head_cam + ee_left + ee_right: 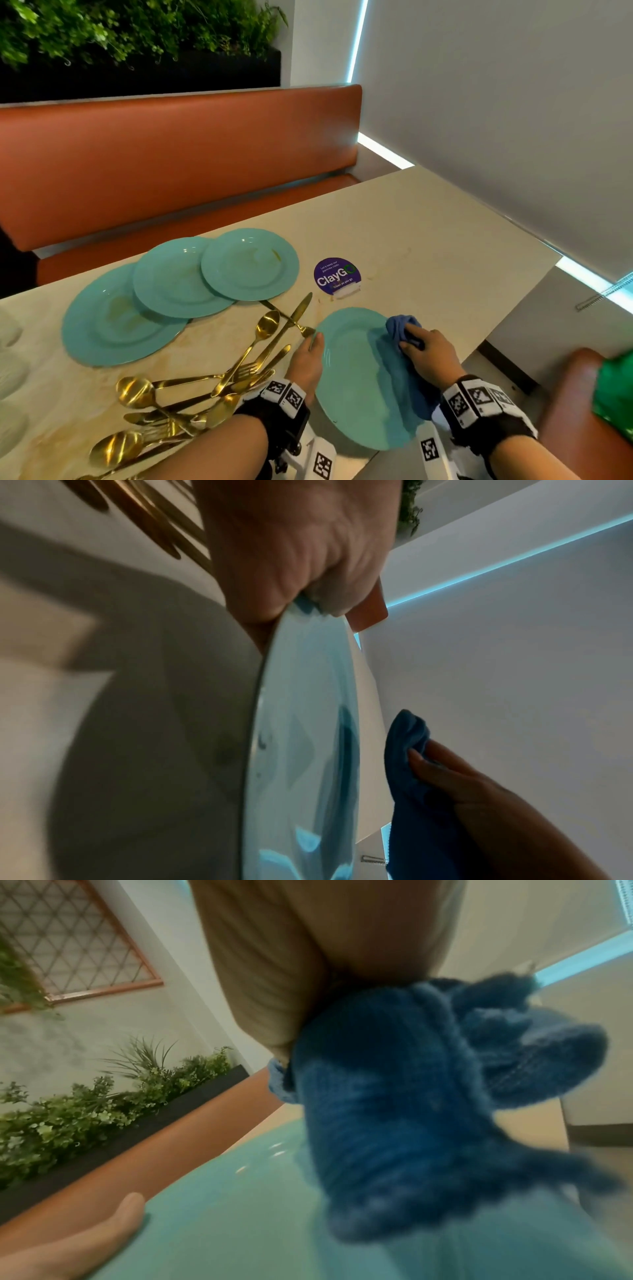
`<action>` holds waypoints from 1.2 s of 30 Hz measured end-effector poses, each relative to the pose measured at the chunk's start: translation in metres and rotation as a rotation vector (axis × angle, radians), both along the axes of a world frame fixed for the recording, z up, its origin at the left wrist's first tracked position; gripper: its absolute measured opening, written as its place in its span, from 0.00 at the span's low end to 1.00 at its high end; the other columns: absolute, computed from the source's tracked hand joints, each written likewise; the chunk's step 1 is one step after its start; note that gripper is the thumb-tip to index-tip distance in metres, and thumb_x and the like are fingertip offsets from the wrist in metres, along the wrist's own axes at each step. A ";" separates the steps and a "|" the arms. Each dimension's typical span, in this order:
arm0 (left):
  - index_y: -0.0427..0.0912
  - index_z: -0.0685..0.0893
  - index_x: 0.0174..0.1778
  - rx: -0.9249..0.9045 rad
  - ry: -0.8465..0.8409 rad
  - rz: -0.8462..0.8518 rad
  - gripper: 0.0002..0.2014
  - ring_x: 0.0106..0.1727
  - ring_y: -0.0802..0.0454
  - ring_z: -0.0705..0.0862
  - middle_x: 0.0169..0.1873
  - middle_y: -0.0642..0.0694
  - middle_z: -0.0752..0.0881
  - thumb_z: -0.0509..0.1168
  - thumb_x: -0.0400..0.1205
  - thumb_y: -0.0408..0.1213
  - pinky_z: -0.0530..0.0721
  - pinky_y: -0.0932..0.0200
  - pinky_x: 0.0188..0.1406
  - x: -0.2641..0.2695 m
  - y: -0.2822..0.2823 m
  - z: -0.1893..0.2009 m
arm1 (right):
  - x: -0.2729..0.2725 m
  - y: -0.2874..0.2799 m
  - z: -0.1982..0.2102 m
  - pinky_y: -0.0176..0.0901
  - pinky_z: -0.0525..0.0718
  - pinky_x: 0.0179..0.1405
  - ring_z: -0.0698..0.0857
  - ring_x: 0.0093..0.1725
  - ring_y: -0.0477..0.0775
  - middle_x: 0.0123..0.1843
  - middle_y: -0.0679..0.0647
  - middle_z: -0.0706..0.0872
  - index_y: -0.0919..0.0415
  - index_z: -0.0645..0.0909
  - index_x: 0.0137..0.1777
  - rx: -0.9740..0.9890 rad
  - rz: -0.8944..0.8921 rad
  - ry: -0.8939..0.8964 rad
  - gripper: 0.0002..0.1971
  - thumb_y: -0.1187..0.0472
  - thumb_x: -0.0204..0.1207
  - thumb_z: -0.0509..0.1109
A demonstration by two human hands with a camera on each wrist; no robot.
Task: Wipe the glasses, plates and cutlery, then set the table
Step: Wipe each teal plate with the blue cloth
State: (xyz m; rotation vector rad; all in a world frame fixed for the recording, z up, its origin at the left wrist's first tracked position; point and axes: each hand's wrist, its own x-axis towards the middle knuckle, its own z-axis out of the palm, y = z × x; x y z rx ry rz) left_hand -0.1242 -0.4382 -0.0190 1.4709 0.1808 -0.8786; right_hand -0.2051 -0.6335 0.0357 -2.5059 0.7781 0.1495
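Observation:
My left hand (308, 359) grips the left rim of a teal plate (356, 383), thumb on top, and holds it tilted just above the table's near edge. My right hand (428, 353) clutches a bunched blue cloth (400, 325) and presses it on the plate's far right part. In the left wrist view the plate (301, 737) stands edge-on under my left hand (294, 561), with the cloth (407, 750) beside it. The right wrist view shows the cloth (411, 1096) on the plate (222, 1218). Three more teal plates (178, 281) overlap on the table.
A heap of gold cutlery (205, 387) lies just left of my left wrist. A purple round sticker (335, 275) sits beyond the held plate. An orange bench (171, 154) runs along the table's far side. A green object (616, 401) lies on an orange seat at right.

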 end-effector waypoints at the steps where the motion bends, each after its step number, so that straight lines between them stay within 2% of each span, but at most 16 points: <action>1: 0.47 0.75 0.71 0.005 -0.004 -0.018 0.20 0.63 0.42 0.83 0.65 0.42 0.82 0.51 0.87 0.50 0.80 0.40 0.66 -0.001 -0.004 -0.004 | 0.002 -0.001 0.001 0.40 0.67 0.41 0.82 0.53 0.67 0.54 0.70 0.84 0.58 0.81 0.64 0.007 -0.006 -0.008 0.16 0.61 0.77 0.68; 7: 0.43 0.74 0.73 0.108 -0.038 -0.044 0.22 0.63 0.41 0.82 0.65 0.39 0.82 0.53 0.87 0.51 0.80 0.44 0.67 0.002 -0.018 -0.023 | 0.008 -0.006 0.000 0.40 0.66 0.40 0.83 0.54 0.65 0.56 0.67 0.86 0.58 0.82 0.63 0.082 -0.021 0.003 0.14 0.62 0.78 0.66; 12: 0.40 0.79 0.67 0.254 -0.110 -0.104 0.21 0.58 0.41 0.84 0.59 0.39 0.86 0.58 0.85 0.51 0.81 0.46 0.64 0.005 -0.021 -0.034 | 0.015 -0.011 0.001 0.40 0.68 0.42 0.83 0.57 0.65 0.59 0.66 0.86 0.59 0.81 0.64 0.115 -0.016 0.013 0.15 0.62 0.78 0.67; 15: 0.41 0.80 0.65 0.372 -0.209 -0.168 0.20 0.58 0.44 0.84 0.58 0.42 0.86 0.61 0.83 0.51 0.82 0.51 0.62 0.010 -0.017 -0.040 | 0.020 -0.012 0.004 0.44 0.74 0.51 0.82 0.60 0.66 0.61 0.66 0.85 0.61 0.80 0.66 0.134 -0.005 0.035 0.16 0.63 0.79 0.66; 19: 0.43 0.79 0.65 0.433 -0.289 -0.293 0.18 0.56 0.50 0.82 0.60 0.44 0.85 0.63 0.82 0.49 0.79 0.59 0.57 0.013 -0.012 -0.037 | 0.026 -0.011 0.003 0.41 0.73 0.51 0.81 0.62 0.64 0.64 0.64 0.84 0.59 0.79 0.68 0.152 0.023 0.061 0.17 0.61 0.79 0.66; 22: 0.43 0.78 0.66 0.497 -0.359 -0.367 0.19 0.52 0.55 0.79 0.62 0.45 0.84 0.65 0.82 0.48 0.75 0.63 0.52 0.015 -0.012 -0.034 | 0.029 -0.008 0.002 0.42 0.74 0.55 0.81 0.63 0.64 0.65 0.64 0.83 0.60 0.78 0.69 0.167 0.038 0.085 0.18 0.62 0.79 0.65; 24: 0.42 0.79 0.65 0.534 -0.383 -0.390 0.20 0.52 0.54 0.80 0.61 0.44 0.85 0.67 0.80 0.47 0.77 0.63 0.52 0.015 -0.012 -0.032 | 0.031 -0.003 0.003 0.42 0.74 0.56 0.80 0.64 0.64 0.66 0.64 0.83 0.60 0.77 0.69 0.172 0.039 0.098 0.18 0.61 0.80 0.65; 28: 0.42 0.80 0.64 0.613 -0.428 -0.454 0.22 0.58 0.49 0.84 0.60 0.44 0.86 0.69 0.78 0.49 0.80 0.59 0.56 0.015 -0.011 -0.032 | 0.032 0.008 0.006 0.41 0.74 0.58 0.79 0.66 0.63 0.67 0.63 0.82 0.60 0.76 0.70 0.194 0.006 0.099 0.19 0.62 0.80 0.65; 33: 0.39 0.79 0.63 0.576 -0.302 -0.358 0.21 0.59 0.45 0.83 0.60 0.41 0.84 0.70 0.78 0.47 0.82 0.54 0.59 0.016 -0.017 -0.030 | 0.025 0.025 0.013 0.41 0.74 0.57 0.80 0.65 0.63 0.66 0.63 0.83 0.61 0.78 0.69 0.205 -0.057 0.066 0.18 0.62 0.79 0.65; 36: 0.38 0.79 0.65 0.585 -0.289 -0.351 0.23 0.63 0.43 0.82 0.63 0.40 0.84 0.68 0.79 0.48 0.79 0.55 0.60 0.021 -0.023 -0.025 | 0.021 0.028 0.019 0.42 0.74 0.52 0.81 0.62 0.62 0.64 0.63 0.84 0.61 0.79 0.66 0.211 -0.107 0.021 0.16 0.63 0.79 0.65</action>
